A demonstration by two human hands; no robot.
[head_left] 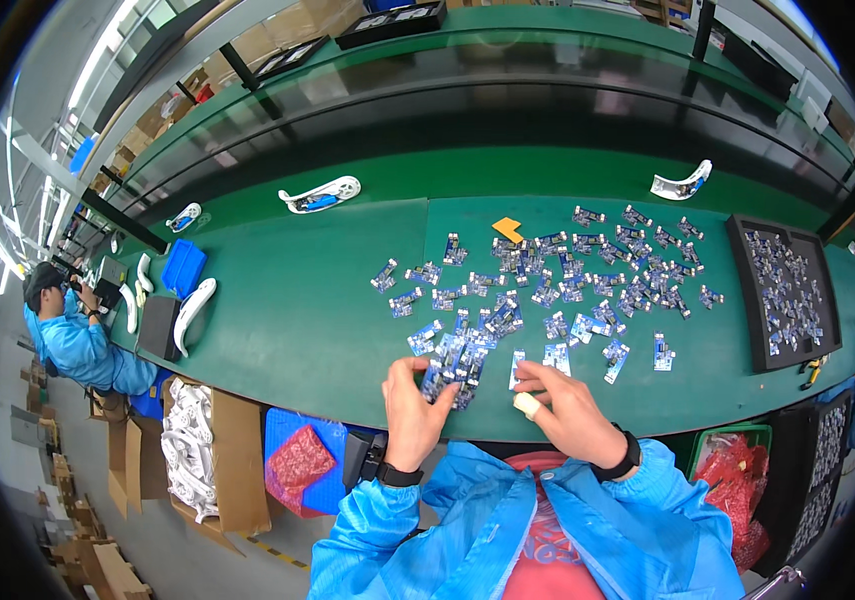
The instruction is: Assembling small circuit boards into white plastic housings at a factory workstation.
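Observation:
My left hand (412,412) is closed around the edge of a bunch of blue circuit boards (457,365), held just above the green bench near its front edge. To the right of it, my right hand (569,415) has bent fingers, with a pale cover on one fingertip. Its fingertips are at a narrow circuit board (517,366) and appear to grip it; part of that grip is hidden. Beyond both hands, many loose circuit boards (572,285) lie scattered and overlapping on the bench. A few single boards (615,360) lie to the right of my right hand.
A black foam tray (744,300) of boards stands at right, near yellow-handled pliers (815,372). An orange piece (507,230) lies among the boards. White curved housings (322,196) rest along the back. At left are a blue bin (183,268), a carton (237,470) and a co-worker (77,330).

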